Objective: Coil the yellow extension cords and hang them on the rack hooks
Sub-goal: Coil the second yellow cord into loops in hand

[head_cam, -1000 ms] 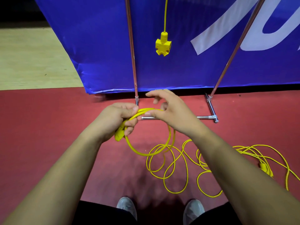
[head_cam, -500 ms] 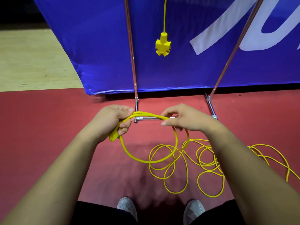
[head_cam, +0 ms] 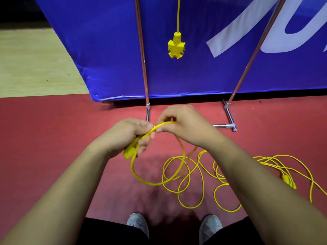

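My left hand (head_cam: pixel 129 137) is curled round the yellow extension cord (head_cam: pixel 154 184). The plug (head_cam: pixel 130 152) at the cord's end pokes out below my palm. My right hand (head_cam: pixel 184 126) sits just beside it, nearly knuckle to knuckle, and pinches the same cord between thumb and forefinger where it arches over from the left fist. One round loop hangs from my two hands, clear of the red floor (head_cam: pixel 53 138). The rest of the cord lies in loose loops (head_cam: pixel 200 191) on the floor, ahead of my grey shoes (head_cam: pixel 138 224). From there it trails off to the right under my right forearm. A yellow connector (head_cam: pixel 287 181) lies among those tangled strands (whether it belongs to this cord or another, I cannot tell). Beyond my hands stands the rack (head_cam: pixel 141 50), with two thin metal uprights rising from a chrome base bar (head_cam: pixel 223 125) on the floor. Between the uprights a yellow multi-way socket (head_cam: pixel 176 47) dangles on its own cord, in front of a blue banner (head_cam: pixel 106 50). The top of that cord runs out of view.
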A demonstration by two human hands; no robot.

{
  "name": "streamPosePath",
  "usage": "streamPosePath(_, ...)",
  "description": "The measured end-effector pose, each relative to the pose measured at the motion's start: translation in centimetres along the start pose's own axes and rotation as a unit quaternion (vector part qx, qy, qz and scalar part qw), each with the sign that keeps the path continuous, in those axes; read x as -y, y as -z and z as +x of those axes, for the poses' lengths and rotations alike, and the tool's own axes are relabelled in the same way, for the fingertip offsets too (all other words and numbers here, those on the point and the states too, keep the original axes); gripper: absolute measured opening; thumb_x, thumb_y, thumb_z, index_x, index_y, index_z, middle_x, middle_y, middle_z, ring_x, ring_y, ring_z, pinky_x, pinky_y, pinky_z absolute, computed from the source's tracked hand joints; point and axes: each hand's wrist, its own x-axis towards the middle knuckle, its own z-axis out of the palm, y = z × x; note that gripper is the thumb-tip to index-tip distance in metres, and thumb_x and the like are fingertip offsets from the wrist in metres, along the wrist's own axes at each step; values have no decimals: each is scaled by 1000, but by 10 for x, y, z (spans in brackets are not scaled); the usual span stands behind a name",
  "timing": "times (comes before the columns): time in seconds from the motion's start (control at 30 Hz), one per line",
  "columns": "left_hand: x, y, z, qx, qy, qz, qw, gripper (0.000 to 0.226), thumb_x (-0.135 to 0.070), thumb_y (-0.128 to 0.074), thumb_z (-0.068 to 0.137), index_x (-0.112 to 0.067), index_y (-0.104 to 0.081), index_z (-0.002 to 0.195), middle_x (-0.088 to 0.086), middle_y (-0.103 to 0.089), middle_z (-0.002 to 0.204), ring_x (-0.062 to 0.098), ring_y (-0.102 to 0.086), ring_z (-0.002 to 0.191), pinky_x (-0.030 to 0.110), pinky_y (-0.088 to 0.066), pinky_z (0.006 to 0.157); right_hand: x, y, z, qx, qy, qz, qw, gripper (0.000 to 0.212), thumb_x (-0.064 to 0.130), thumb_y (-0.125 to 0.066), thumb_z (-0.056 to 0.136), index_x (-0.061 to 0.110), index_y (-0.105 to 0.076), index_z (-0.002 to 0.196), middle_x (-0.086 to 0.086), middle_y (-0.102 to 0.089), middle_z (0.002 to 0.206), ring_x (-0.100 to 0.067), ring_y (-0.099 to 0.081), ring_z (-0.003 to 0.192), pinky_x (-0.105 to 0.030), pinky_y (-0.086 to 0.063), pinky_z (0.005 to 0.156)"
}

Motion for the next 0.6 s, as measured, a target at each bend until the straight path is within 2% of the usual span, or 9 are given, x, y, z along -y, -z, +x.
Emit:
streamPosePath(0.1,-6,7,-4,-19,-33,-81,996,28,-13,-42,94,-3,-51,70,1,-27,46,14,-27,36,19,-26,38,-24,7,-5,31,-31,-23,999,25,19,-75,81,23,-69,106,10,-56,86,5,-50,74,-9,-35,69)
streamPosePath(0.17,-9,13,-8,-31,-44,-117,992,25,-16,-44,90,-3,-49,68,-1,-25,46,12,-25,36,19,-22,37,-49,12,-11,89,-61,-38,993,20,12,-68,85,23,-73,101,3,-60,98,4,-52,83,-18,-40,76)
streamPosePath(0.23,-9,19,-12,-39,-42,-125,990,24,-19,-47,86,-3,-48,69,-1,-25,45,12,-26,36,19,-23,37,-62,16,-18,121,-121,54,984,17,7,-63,89,21,-74,91,3,-70,106,-4,-59,81,-26,-45,73)
streamPosePath(0.3,-8,23,-13,-26,-38,-122,991,24,-20,-47,86,-4,-49,68,-1,-26,44,16,-33,36,20,-30,38,-63,16,-22,132,-156,162,966,14,4,-59,92,11,-71,93,-2,-74,105,-1,-58,73,-21,-45,68)
streamPosePath(0.4,-9,21,-13,-16,-32,-150,988,26,-22,-42,90,-6,-45,70,6,-39,46,34,-64,54,28,-50,44,-57,10,-19,92,-152,228,957,12,7,-59,94,12,-70,89,-9,-75,87,-9,-66,84,-18,-47,84)
streamPosePath(0.43,-9,19,-12,-19,-28,-172,984,26,-24,-42,90,-7,-44,71,11,-48,51,40,-69,64,31,-54,47,-57,7,-17,63,-152,241,957,13,9,-60,94,14,-70,87,-10,-73,82,-13,-66,85,-20,-47,86)
streamPosePath(0.47,-10,18,-12,-23,-25,-189,981,26,-26,-42,90,-7,-43,71,14,-54,56,39,-69,63,31,-55,47,-60,4,-15,35,-153,243,957,11,10,-61,94,14,-70,88,-10,-71,79,-14,-65,82,-22,-48,84)
streamPosePath(0.53,-11,18,-13,-13,-32,-206,978,26,-27,-40,93,-9,-42,74,11,-50,51,22,-54,36,21,-43,37,-72,-3,-11,-4,-154,191,969,9,14,-63,93,13,-71,87,-6,-68,75,-10,-60,73,-23,-48,74)
streamPosePath(0.6,-11,19,-13,21,-56,-224,973,27,-24,-36,97,-10,-42,75,1,-36,45,9,-31,26,15,-30,35,-87,-10,-10,-7,-161,94,982,14,15,-63,91,20,-68,78,1,-68,73,-8,-57,70,-26,-43,68)
